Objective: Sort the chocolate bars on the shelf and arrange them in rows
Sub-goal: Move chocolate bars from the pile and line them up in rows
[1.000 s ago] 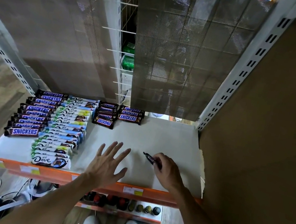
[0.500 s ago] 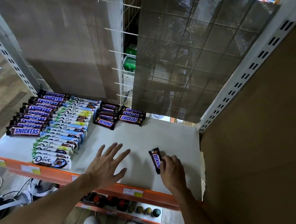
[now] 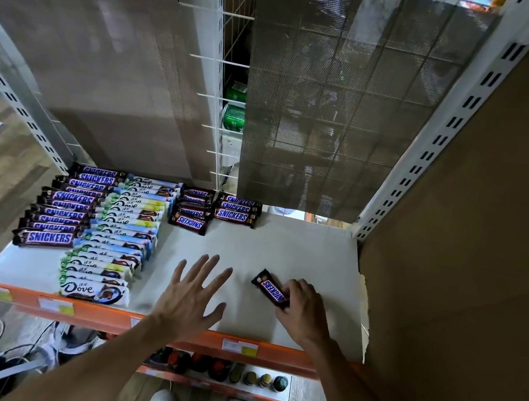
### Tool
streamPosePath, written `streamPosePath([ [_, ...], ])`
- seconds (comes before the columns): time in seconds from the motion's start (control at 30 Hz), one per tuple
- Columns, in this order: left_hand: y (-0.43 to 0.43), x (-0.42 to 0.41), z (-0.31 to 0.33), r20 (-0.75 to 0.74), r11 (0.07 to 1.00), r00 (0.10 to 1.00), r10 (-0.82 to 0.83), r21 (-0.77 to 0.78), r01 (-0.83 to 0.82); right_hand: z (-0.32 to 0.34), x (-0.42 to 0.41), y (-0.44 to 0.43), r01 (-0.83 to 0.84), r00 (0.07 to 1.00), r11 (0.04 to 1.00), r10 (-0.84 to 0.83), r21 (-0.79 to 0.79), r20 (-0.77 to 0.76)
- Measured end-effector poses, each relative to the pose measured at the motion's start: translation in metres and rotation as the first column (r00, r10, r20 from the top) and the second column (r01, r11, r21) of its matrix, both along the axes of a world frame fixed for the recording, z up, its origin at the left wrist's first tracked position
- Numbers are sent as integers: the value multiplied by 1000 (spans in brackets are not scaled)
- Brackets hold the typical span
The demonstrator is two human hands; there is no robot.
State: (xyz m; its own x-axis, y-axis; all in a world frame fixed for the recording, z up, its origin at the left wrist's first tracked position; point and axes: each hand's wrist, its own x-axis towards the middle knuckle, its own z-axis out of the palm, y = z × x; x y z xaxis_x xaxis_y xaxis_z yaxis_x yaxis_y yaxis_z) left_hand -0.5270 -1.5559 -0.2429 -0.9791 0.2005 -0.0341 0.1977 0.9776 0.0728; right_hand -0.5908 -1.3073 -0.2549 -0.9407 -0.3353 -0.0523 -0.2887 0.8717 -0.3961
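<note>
while right hand (image 3: 303, 310) grips near end of small snickers bar (image 3: 271, 288), fingers curled round it, bar sits label-up and slanted, low at shelf (image 3: 300, 251) front-right; contact with shelf unclear. second ago bar was edge-on in same hand, now turned flat, name readable. left hand (image 3: 194, 296) spread wide, palm down, holds nothing, just left of bar. small snickers rows (image 3: 194, 210) at back, well apart. likely meaning: bar faced correctly, ready to join them. long snickers row (image 3: 56, 212) and dove row (image 3: 118, 239) look done.
</note>
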Motion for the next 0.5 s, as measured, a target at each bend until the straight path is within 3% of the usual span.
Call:
streamPosePath([
  [0.5, -48, 12, 4, 37, 997, 996, 81, 12, -82, 6, -2, -50, -49, 999, 998, 48, -40, -14],
])
